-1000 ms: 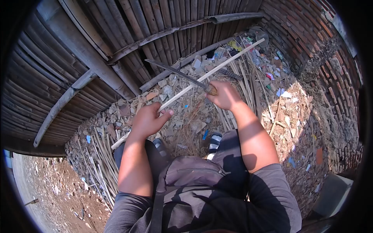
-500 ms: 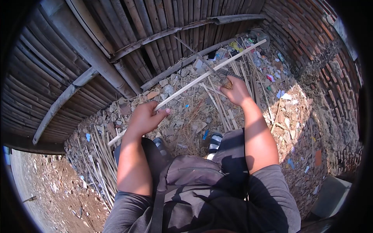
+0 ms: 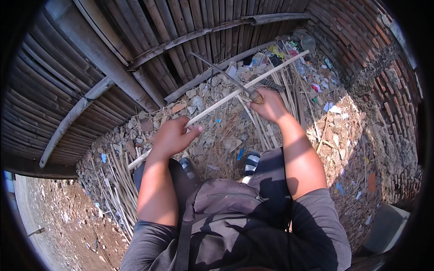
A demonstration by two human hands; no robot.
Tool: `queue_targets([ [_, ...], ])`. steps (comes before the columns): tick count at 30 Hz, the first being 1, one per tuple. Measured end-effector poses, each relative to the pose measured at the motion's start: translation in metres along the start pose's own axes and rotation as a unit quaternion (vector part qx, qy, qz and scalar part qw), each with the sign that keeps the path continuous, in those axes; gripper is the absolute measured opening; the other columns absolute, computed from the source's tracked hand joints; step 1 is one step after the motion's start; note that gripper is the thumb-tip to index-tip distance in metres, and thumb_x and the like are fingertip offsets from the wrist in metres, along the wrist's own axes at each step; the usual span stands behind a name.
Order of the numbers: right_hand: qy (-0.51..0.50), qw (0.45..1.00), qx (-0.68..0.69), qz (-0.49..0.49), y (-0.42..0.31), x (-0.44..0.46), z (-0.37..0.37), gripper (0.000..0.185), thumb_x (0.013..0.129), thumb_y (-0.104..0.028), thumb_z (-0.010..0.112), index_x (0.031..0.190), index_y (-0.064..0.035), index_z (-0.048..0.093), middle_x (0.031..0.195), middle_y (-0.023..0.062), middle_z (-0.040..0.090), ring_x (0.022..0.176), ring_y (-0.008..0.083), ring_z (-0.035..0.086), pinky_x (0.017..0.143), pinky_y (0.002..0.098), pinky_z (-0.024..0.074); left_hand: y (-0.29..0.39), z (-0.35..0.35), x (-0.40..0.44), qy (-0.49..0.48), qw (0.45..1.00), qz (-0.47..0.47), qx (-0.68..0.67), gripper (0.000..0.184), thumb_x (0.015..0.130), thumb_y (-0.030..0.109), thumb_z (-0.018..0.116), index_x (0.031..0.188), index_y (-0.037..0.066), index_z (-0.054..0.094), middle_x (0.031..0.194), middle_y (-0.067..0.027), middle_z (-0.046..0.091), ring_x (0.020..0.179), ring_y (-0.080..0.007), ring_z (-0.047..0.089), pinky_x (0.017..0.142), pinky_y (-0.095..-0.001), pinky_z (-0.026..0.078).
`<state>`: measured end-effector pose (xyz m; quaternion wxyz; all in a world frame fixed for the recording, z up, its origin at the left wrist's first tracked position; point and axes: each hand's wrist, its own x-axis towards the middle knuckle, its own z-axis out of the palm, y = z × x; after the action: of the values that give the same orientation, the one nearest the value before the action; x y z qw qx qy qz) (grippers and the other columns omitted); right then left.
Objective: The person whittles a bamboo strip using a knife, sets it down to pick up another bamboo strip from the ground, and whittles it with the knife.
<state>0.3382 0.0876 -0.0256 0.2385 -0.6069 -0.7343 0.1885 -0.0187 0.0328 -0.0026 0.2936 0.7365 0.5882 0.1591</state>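
A long, pale bamboo strip (image 3: 214, 106) runs slantwise from low left to upper right. My left hand (image 3: 174, 137) is closed around it left of its middle, with the thumb stretched along it. In my right hand (image 3: 270, 106), the fingers wrap round the brown handle of a machete (image 3: 220, 71). Its long narrow blade points up and to the left, crossing the strip near the handle. Whether the blade touches the strip, I cannot tell. Both hands are above the rubble-strewn ground, in front of my knees.
Split bamboo strips lie in a pile (image 3: 118, 187) at left; more strips (image 3: 264, 128) lie ahead. A bamboo wall (image 3: 190, 27) rises in front, a brick wall (image 3: 348, 49) at right. Stones and plastic scraps (image 3: 275, 52) cover the ground. A pale block-shaped object (image 3: 386, 228) stands at lower right.
My right hand has moved slightly left with the machete, and the blade has come lower and further left across the strip. My left hand keeps its hold, shifted only a little.
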Motion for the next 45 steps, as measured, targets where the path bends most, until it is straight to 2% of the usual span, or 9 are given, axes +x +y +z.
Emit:
queue_targets([
  [4,-0.030,0.999,-0.006,-0.019,-0.009,-0.002,0.003,0.051,0.085,-0.032,0.084,0.123,0.0003,0.072,0.113,0.0276,0.073,0.110,0.0466,0.069,0.096,0.0477,0.0550,0.007,-0.002,0.000,-0.024,0.999,-0.021,0.013,0.060,0.090,0.056,0.080,0.092,-0.003,0.069,0.075,-0.0182,0.066,0.070,-0.0307,0.066,0.068,-0.0445,0.051],
  [10,-0.044,0.999,-0.009,-0.012,-0.028,-0.006,-0.003,0.051,0.083,-0.031,0.085,0.121,-0.0004,0.073,0.112,0.0265,0.074,0.109,0.0455,0.069,0.095,0.0473,0.0556,0.002,0.001,0.000,-0.015,1.000,0.000,0.008,0.060,0.090,0.057,0.079,0.091,-0.002,0.068,0.075,-0.0196,0.065,0.071,-0.0337,0.066,0.069,-0.0468,0.051],
  [13,-0.042,0.999,-0.005,-0.013,-0.029,-0.006,-0.001,0.050,0.083,-0.031,0.085,0.122,-0.0004,0.073,0.112,0.0266,0.074,0.109,0.0455,0.070,0.095,0.0471,0.0557,0.000,0.001,0.001,-0.020,0.999,0.001,0.028,0.063,0.090,0.066,0.073,0.093,0.002,0.072,0.077,-0.0205,0.071,0.078,-0.0422,0.072,0.071,-0.0510,0.054],
  [16,-0.041,0.999,-0.002,-0.017,-0.025,-0.006,0.000,0.051,0.084,-0.031,0.085,0.123,-0.0007,0.073,0.113,0.0267,0.074,0.109,0.0455,0.070,0.095,0.0469,0.0559,-0.001,0.002,0.001,-0.014,0.999,0.012,0.038,0.063,0.090,0.065,0.073,0.093,0.002,0.072,0.077,-0.0204,0.071,0.078,-0.0420,0.072,0.071,-0.0509,0.054],
  [19,-0.042,0.999,-0.002,-0.024,-0.022,-0.004,0.002,0.051,0.084,-0.031,0.085,0.123,-0.0009,0.073,0.113,0.0269,0.074,0.109,0.0455,0.070,0.095,0.0469,0.0560,0.000,0.001,0.000,-0.018,1.000,0.006,0.009,0.062,0.090,0.058,0.079,0.091,-0.003,0.069,0.075,-0.0201,0.065,0.071,-0.0351,0.066,0.070,-0.0467,0.051],
  [31,-0.072,0.997,-0.017,-0.036,-0.018,-0.001,0.005,0.050,0.084,-0.034,0.084,0.119,0.0000,0.073,0.110,0.0280,0.073,0.108,0.0471,0.069,0.095,0.0493,0.0546,0.002,0.005,0.002,-0.033,0.999,0.004,0.032,0.059,0.091,0.058,0.078,0.096,0.000,0.071,0.076,-0.0186,0.067,0.073,-0.0356,0.068,0.070,-0.0470,0.052],
  [34,-0.074,0.997,-0.011,-0.029,-0.020,-0.002,0.005,0.049,0.084,-0.033,0.084,0.119,0.0000,0.073,0.111,0.0278,0.073,0.108,0.0471,0.069,0.095,0.0493,0.0546,0.000,0.006,0.002,-0.035,0.999,0.004,0.037,0.062,0.090,0.065,0.072,0.095,0.003,0.071,0.080,-0.0196,0.072,0.081,-0.0419,0.072,0.072,-0.0521,0.054],
  [39,-0.072,0.997,-0.004,-0.038,-0.018,-0.002,0.006,0.049,0.084,-0.033,0.084,0.119,0.0003,0.073,0.110,0.0278,0.073,0.108,0.0470,0.069,0.094,0.0491,0.0546,0.001,0.004,0.002,-0.040,0.999,0.002,0.032,0.063,0.091,0.065,0.072,0.094,0.002,0.070,0.080,-0.0198,0.072,0.081,-0.0426,0.072,0.072,-0.0518,0.054],
  [45,-0.077,0.996,-0.021,-0.028,-0.019,-0.001,0.005,0.050,0.084,-0.030,0.085,0.121,0.0001,0.073,0.111,0.0266,0.074,0.109,0.0441,0.071,0.094,0.0448,0.0549,0.004,0.002,0.000,-0.042,0.999,-0.002,0.023,0.062,0.091,0.064,0.073,0.096,0.002,0.072,0.080,-0.0195,0.072,0.080,-0.0417,0.072,0.071,-0.0508,0.054],
])
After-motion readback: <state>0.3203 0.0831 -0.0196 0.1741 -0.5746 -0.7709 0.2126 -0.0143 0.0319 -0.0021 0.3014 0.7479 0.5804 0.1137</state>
